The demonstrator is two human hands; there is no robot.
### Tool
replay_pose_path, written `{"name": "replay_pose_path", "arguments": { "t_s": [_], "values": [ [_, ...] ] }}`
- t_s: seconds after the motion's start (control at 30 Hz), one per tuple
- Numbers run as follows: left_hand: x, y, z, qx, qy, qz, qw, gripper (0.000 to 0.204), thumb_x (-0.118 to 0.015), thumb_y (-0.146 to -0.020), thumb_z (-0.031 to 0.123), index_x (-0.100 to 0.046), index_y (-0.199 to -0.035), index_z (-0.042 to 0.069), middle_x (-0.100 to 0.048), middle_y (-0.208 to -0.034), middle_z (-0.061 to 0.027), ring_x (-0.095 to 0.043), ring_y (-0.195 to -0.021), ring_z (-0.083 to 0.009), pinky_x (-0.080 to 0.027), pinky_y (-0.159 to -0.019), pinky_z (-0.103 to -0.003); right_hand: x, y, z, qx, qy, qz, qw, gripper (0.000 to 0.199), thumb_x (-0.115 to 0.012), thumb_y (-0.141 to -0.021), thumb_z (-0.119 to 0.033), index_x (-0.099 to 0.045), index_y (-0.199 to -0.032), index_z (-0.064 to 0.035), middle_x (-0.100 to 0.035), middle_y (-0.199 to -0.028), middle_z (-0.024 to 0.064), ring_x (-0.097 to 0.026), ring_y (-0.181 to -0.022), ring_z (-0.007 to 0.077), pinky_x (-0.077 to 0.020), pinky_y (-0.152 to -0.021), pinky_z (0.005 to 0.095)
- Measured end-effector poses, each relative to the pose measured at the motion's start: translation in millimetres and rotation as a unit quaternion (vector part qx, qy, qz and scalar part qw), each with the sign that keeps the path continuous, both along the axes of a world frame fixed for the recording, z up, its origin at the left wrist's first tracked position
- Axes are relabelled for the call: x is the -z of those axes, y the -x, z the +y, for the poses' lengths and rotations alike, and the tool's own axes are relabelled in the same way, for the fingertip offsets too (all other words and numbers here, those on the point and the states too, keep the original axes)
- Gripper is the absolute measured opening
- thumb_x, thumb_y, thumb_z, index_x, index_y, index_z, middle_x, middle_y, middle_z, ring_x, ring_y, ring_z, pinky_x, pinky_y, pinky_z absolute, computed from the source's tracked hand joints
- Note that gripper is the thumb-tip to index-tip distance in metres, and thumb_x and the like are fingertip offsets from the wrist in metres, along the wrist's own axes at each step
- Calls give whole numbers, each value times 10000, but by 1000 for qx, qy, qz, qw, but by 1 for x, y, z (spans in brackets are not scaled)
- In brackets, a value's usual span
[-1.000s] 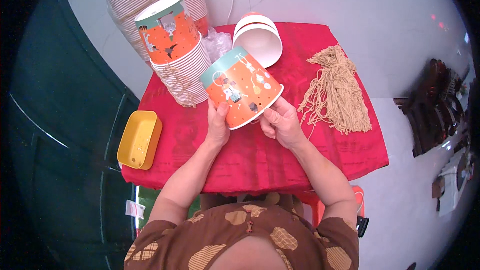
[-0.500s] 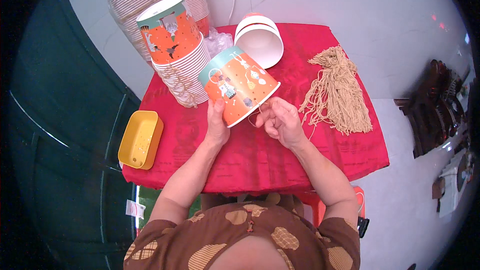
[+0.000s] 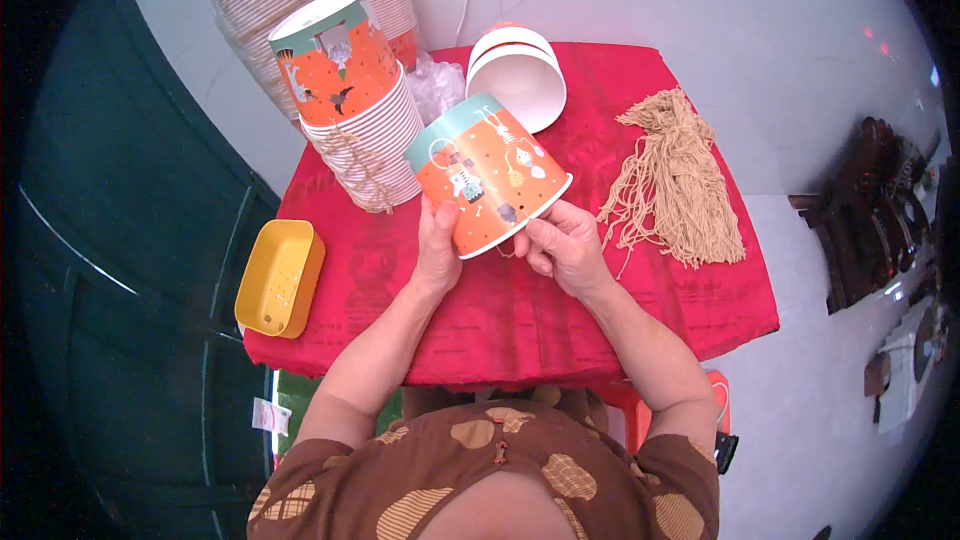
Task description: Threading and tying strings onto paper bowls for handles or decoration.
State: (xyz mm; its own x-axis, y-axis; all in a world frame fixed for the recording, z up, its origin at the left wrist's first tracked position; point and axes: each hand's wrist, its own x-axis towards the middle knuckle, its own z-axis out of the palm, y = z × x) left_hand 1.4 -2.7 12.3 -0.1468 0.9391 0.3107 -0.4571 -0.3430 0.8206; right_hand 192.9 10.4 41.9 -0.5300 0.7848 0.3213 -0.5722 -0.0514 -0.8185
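My left hand grips an orange and teal paper bucket, printed with cartoon skeletons, tilted with its white rim toward the lower right. My right hand is closed at that rim, thumb on the edge, the other fingers curled under it and partly hidden. A short bit of tan cord shows below the rim beside those fingers; where its end lies I cannot make out. To the right lies a bundle of tan cords, fanned out on the table.
On the red tablecloth stand a stack of nested buckets with cords hanging on its side, white-lined buckets lying sideways, and a yellow tray with small bits inside. Plastic-wrapped bucket stacks stand behind at the left.
The bucket has shifted slightly right and down. My right fingers have moved from pinching the cord just outside the rim to under the rim, and less cord shows.
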Motion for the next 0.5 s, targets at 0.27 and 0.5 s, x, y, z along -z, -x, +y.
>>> {"name": "replay_pose_path", "arguments": {
  "t_s": [0.27, 0.5],
  "values": [
    [-3, -4, -2, -1, 24, -17, 1000, 819, -675, -835, 447, -250, -1408, 44, -444, -1327, -100, -487, -1207, -205, -424, -1012, -371, 2, -1, 0, 7, 37, 12, 999, 144, -632, -925, -165, -618, -862, -36, -587, -629, 19, -404, -438, 29, -269, -374, 178],
    [-10, 6, -4, -175, -65, 94, 978, 780, -662, -752, 156, -251, -1400, 13, -468, -1265, -112, -490, -1151, -197, -401, -1008, -353, 0, -2, 5, 13, 79, -18, 997, 175, -648, -912, -184, -598, -796, -63, -559, -582, 3, -366, -414, 26, -234, -367, 183]
  ]
}}
